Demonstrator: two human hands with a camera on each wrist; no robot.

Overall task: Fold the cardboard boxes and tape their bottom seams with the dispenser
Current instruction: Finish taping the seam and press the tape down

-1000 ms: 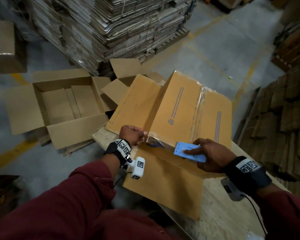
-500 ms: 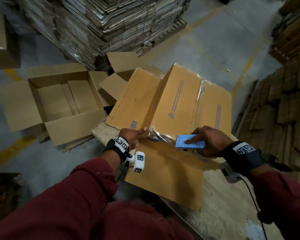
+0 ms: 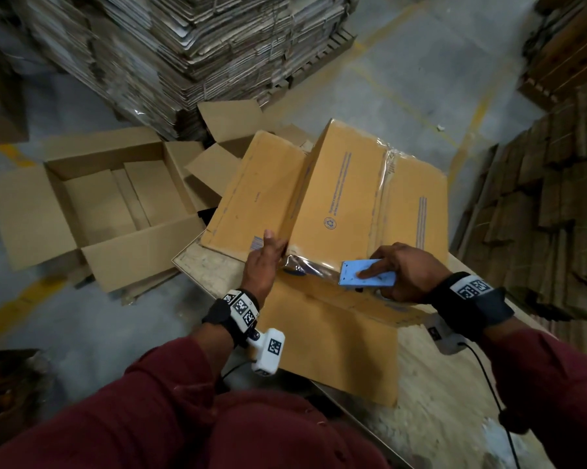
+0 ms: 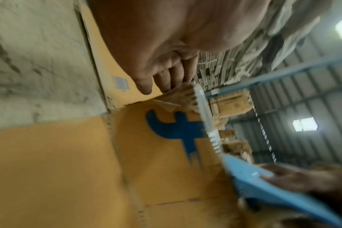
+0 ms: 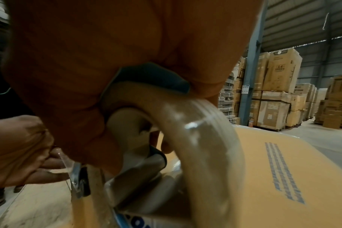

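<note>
- Right hand (image 3: 409, 272): fingers curled around the blue tape dispenser (image 3: 366, 273), index finger laid flat along its top plate. In the right wrist view the fingers wrap the clear tape roll (image 5: 201, 138) mounted under that plate.
- Dispenser: flat light-blue plate, long axis roughly left-right across the near edge of the box, toothed cutting end toward the left hand. It sits at the box's near bottom corner, against the cardboard.
- Left hand (image 3: 263, 262): thumb up against the box's near left corner; the left wrist view shows the fingertips (image 4: 166, 86) curled in, pinching the loose end of the clear tape (image 3: 309, 264) against the box edge.
- Tape: a glossy strip runs between the two hands along the near edge, and a second shiny strip continues up the top face away from the person.
- Cardboard box (image 3: 339, 198): yellow-brown, folded up, resting on a wooden table (image 3: 431, 394). Long axis runs away from the person; side flaps spread left and right, one flap hangs toward the person over the table edge. Blue printed recycling mark and text lines on top; a blue logo on the near face shows in the left wrist view.
- Beyond: an open brown box (image 3: 116, 204) on the floor left of the table; behind it a tall stack of flattened cartons (image 3: 200, 49) on a pallet.
</note>
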